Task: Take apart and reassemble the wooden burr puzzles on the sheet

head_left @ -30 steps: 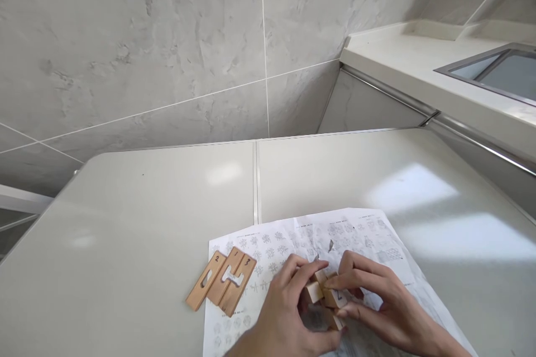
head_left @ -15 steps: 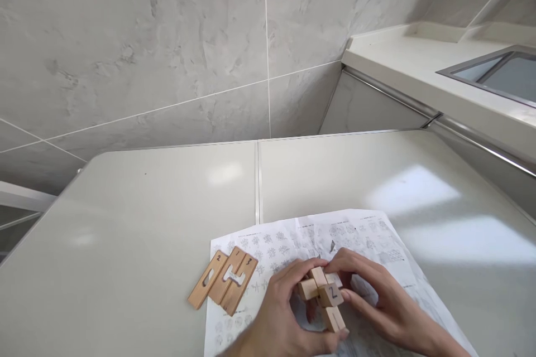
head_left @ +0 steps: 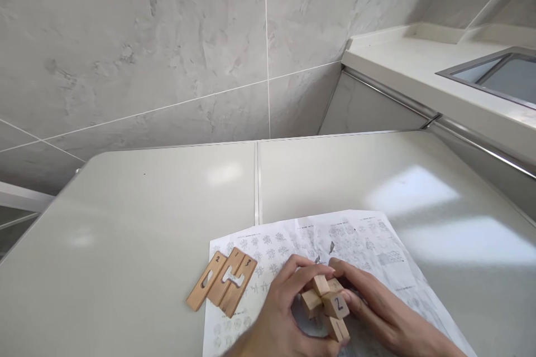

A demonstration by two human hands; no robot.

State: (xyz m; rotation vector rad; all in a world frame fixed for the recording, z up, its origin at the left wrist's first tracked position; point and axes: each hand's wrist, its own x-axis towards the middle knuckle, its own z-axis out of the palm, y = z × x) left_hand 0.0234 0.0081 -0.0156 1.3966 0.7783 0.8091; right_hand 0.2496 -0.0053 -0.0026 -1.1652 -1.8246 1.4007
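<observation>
A wooden burr puzzle of interlocking light wood bars is held above the paper, with a "2" written on the end of one bar. My left hand wraps its left side, fingers over the top and thumb at the lower end. My right hand pinches the right side with thumb and fingers closed on it. Left of the hands lie three flat wooden pieces side by side, marked 2, 1 and 3, with cut-outs in them. They rest partly on the paper sheet.
The printed sheet shows rows of small diagrams and lies on a glossy pale table with a seam down its middle. A grey tiled wall stands behind. At right is a white counter with a metal-framed inset.
Both hands have shifted slightly down with the burr puzzle, which has turned a little so the "2" end sits lower and further right. The flat pieces look unmoved on the table.
</observation>
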